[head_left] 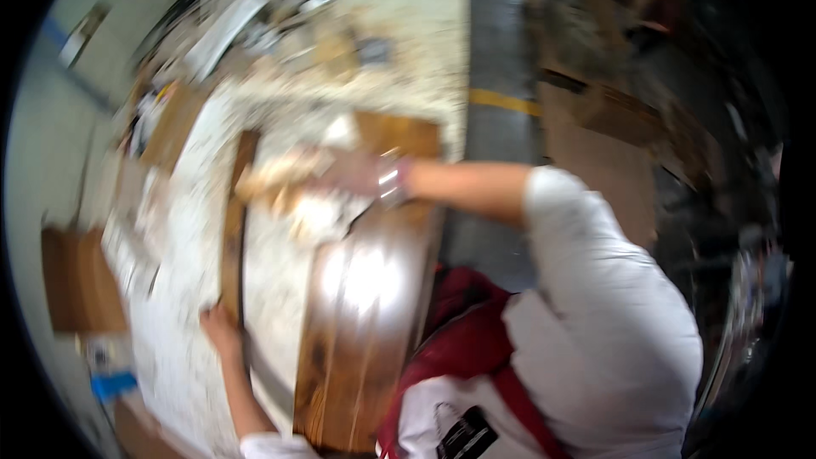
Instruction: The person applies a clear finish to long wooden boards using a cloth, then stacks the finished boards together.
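A narrow brown wooden strip (234,242) stands lengthwise on the pale worktable. Around its nearer part my left hand (223,330) is closed, with the fingers at its left side. Farther up, my right hand (344,172) reaches across from the right, smeared by motion, with a band at the wrist. It holds a crumpled white and tan rag (319,214), whose tan end comes near the strip's far part. To the right of the strip lies a wide, glossy brown wooden panel (340,348), which reflects a bright light; my right forearm passes over its far part.
The pale worktable (183,289) is marked and dusty. Cluttered tools and scraps lie at its far left, by a long white piece (225,34). An open cardboard box (81,280) stands at the left. Cardboard (595,161) lies right of the grey floor with its yellow line (506,102).
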Motion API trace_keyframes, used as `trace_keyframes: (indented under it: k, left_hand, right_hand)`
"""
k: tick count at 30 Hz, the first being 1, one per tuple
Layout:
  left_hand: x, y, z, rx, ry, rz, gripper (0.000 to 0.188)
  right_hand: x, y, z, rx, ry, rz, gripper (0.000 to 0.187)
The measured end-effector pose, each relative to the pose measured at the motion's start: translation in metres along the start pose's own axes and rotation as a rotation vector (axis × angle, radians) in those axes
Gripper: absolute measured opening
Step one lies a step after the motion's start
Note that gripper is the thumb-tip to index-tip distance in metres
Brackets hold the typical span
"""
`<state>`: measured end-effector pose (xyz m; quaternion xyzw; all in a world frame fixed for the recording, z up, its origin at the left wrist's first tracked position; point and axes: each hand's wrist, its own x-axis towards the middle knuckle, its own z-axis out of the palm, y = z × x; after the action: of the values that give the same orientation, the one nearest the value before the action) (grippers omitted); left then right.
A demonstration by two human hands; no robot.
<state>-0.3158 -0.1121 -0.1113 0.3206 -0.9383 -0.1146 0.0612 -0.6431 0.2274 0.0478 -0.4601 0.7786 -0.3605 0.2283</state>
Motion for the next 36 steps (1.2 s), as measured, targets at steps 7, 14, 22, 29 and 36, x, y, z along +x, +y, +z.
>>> trace_keyframes:
  k: [7, 14, 22, 29, 36]
  left_hand:
    - [-0.018, 0.064, -0.026, -0.053, 0.015, -0.038, 0.063]
    - [-0.042, 0.074, -0.017, 0.020, 0.023, -0.075, 0.060]
    - [-0.029, 0.085, -0.016, 0.031, 0.032, -0.057, 0.057]
    - [-0.039, 0.085, -0.018, -0.025, 0.083, -0.139, 0.051]
    - [-0.034, 0.091, -0.101, -0.208, 0.035, -0.155, 0.050]
  right_hand:
    - [0.051, -0.004, -0.106, 1.157, 0.325, -0.415, 0.052]
    - [0.172, -0.045, 0.060, -0.178, -0.072, -0.304, 0.037]
    - [0.281, 0.122, 0.058, -0.662, -0.024, -0.366, 0.027]
    - [0.266, 0.097, -0.010, -0.678, 0.060, 0.115, 0.064]
    - [0.177, 0.045, -0.073, -0.401, 0.303, -0.525, 0.055]
